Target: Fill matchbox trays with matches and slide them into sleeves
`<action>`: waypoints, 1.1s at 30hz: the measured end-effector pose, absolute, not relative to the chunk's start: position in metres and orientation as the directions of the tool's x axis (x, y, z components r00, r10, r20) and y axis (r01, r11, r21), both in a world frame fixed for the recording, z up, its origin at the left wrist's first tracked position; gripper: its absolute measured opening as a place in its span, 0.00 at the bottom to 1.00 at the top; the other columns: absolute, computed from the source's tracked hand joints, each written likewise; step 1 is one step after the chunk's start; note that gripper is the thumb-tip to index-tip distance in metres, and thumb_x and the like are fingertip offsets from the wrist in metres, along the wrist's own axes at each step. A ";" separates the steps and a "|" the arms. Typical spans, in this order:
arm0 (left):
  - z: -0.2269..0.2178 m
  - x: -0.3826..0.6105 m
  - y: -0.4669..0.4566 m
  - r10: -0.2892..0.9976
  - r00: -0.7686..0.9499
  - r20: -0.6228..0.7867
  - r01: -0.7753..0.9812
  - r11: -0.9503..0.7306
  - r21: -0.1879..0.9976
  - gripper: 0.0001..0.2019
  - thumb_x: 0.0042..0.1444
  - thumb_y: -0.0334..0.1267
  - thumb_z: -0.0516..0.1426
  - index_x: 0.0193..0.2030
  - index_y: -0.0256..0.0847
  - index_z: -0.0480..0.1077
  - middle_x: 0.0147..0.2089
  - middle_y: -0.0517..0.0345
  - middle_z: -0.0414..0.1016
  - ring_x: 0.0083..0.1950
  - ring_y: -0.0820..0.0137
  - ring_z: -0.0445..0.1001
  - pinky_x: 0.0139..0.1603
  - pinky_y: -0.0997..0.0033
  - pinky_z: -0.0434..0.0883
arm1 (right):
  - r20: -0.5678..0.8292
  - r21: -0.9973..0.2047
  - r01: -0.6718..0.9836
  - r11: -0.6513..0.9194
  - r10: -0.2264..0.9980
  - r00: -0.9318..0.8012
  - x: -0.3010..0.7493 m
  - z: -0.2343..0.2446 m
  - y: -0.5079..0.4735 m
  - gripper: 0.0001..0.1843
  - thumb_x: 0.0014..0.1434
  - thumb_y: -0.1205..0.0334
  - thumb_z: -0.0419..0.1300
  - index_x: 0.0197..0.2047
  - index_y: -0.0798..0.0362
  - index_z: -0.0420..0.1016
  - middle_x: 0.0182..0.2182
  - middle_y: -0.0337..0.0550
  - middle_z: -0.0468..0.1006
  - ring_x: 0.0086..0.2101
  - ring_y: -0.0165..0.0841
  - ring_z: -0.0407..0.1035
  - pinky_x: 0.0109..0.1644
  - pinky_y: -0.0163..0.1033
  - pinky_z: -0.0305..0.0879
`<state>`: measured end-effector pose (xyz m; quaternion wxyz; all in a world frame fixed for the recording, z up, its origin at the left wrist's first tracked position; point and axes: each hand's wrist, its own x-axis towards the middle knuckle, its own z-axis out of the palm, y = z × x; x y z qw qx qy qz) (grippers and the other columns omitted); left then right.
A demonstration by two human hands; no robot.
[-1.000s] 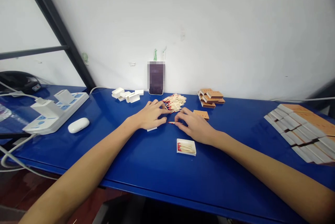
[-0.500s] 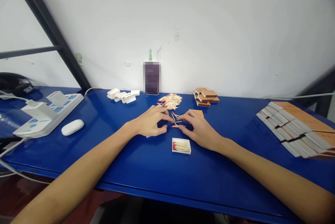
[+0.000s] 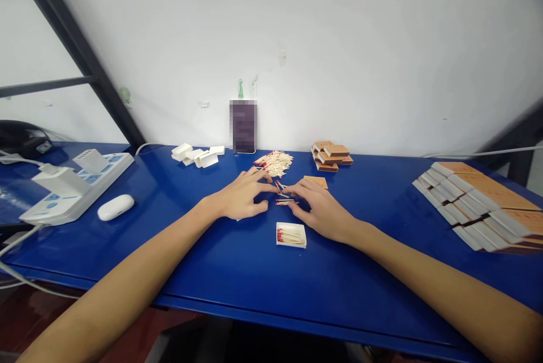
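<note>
Several loose matches (image 3: pixel 287 201) with red heads lie on the blue table between my two hands. My left hand (image 3: pixel 244 193) is open, thumb and index finger apart, the index fingertip at the left end of these matches. From the other side my right hand (image 3: pixel 320 204) reaches in, its index finger and thumb also apart, fingertips at the matches' right ends. Just in front of my hands sits a white matchbox tray (image 3: pixel 291 242) partly filled with matches, heads to the left. Beyond my left fingers lies a large heap of matches (image 3: pixel 275 164).
White empty trays (image 3: pixel 197 155) and a phone-like dark, pixelated panel (image 3: pixel 244 128) stand by the wall. Brown matchbox sleeves (image 3: pixel 333 156) are piled behind; one sleeve (image 3: pixel 316 182) lies flat. Stacked matchboxes (image 3: pixel 479 204) are at right. A power strip (image 3: pixel 80 193) and white case (image 3: pixel 116 207) are left.
The match slanting between my fingertips now lies lower, nearer the others, and the loose matches are closer together. My hands have barely moved; the whole view has shifted slightly.
</note>
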<state>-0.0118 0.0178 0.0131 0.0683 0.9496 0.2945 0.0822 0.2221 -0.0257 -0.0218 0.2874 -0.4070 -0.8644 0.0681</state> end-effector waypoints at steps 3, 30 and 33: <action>0.014 -0.011 0.016 0.566 0.817 0.109 0.545 -0.820 0.173 0.22 0.59 0.40 0.52 0.61 0.48 0.69 0.58 0.51 0.66 0.57 0.56 0.62 0.58 0.52 0.61 | 0.446 -0.342 0.641 0.687 0.719 -0.533 0.222 -0.021 -0.027 0.15 0.63 0.69 0.55 0.53 0.53 0.72 0.40 0.47 0.74 0.41 0.39 0.68 0.48 0.47 0.67; 0.021 -0.006 0.007 0.526 0.844 0.105 0.494 -0.839 0.229 0.18 0.58 0.39 0.54 0.54 0.46 0.74 0.46 0.53 0.71 0.49 0.61 0.67 0.52 0.59 0.63 | 0.297 -0.442 0.711 0.548 0.837 -0.460 0.226 -0.009 -0.029 0.08 0.64 0.60 0.58 0.35 0.52 0.77 0.36 0.45 0.75 0.36 0.34 0.70 0.39 0.40 0.67; 0.018 -0.006 0.010 0.556 0.821 0.132 0.514 -0.819 0.254 0.19 0.59 0.39 0.54 0.57 0.45 0.72 0.45 0.53 0.72 0.48 0.61 0.68 0.52 0.58 0.64 | 0.141 -0.490 0.717 0.495 0.857 -0.495 0.231 0.003 -0.033 0.11 0.64 0.57 0.58 0.32 0.52 0.74 0.28 0.40 0.73 0.27 0.30 0.66 0.29 0.36 0.61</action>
